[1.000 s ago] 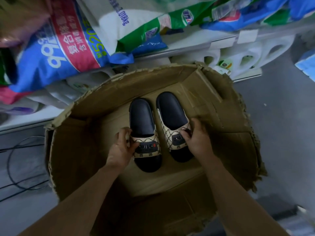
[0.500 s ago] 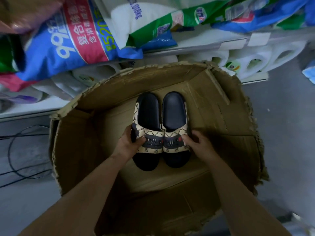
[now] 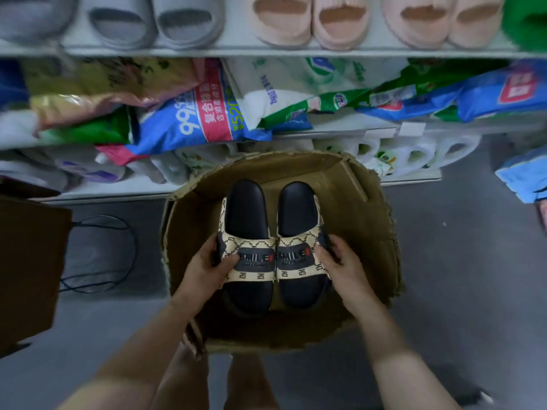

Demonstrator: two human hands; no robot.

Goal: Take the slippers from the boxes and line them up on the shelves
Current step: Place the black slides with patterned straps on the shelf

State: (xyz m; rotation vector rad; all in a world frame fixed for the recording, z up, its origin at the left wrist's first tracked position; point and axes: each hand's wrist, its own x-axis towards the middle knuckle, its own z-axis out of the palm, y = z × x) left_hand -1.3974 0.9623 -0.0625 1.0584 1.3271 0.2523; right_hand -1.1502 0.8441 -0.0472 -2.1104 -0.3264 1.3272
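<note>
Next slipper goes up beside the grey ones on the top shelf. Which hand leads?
Left, probably: the left hand has a grip on the left slipper, and the grey slippers sit on that side. The right hand holds the right slipper.
</note>
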